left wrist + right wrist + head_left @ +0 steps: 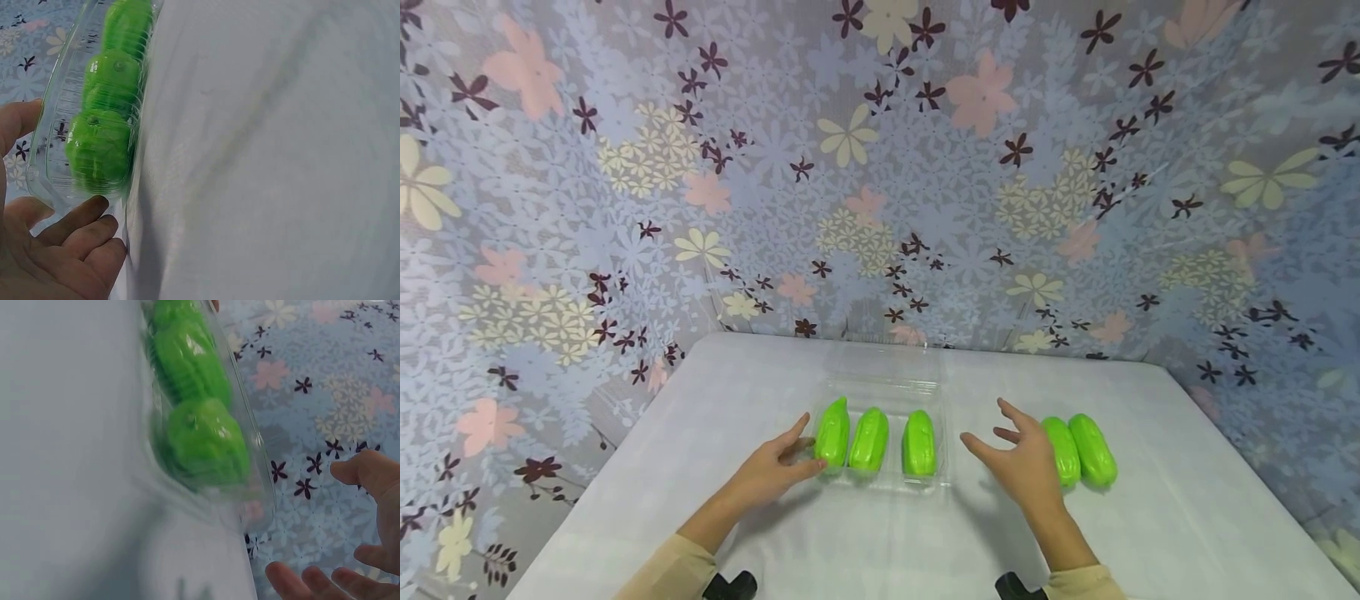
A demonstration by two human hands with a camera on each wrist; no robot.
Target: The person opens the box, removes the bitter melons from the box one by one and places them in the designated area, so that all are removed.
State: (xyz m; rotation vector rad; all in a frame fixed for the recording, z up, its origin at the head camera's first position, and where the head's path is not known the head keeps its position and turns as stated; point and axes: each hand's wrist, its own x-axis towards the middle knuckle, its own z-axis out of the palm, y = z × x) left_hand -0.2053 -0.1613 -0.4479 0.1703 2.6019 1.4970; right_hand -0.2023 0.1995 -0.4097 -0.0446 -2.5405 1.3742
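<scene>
A clear plastic clamshell box (943,479) stands on the table with its lid (883,362) raised at the back. Inside lie three oblong, bright green vegetable-like pieces: a left one (832,433), a middle one (869,440) and a right one (919,444). My left hand (763,477) is at the box's left end, thumb and relaxed fingers spread around its corner; in the left wrist view its fingertips (97,205) lie right at the box wall. My right hand (1028,465), fingers spread and holding nothing, hovers between the box and two loose green pieces (1093,452).
The table (865,550) has a white cover. A wall of floral-patterned fabric (850,208) rises behind the table and along both sides. The loose green pieces lie side by side at the right, one partly hidden by my right hand.
</scene>
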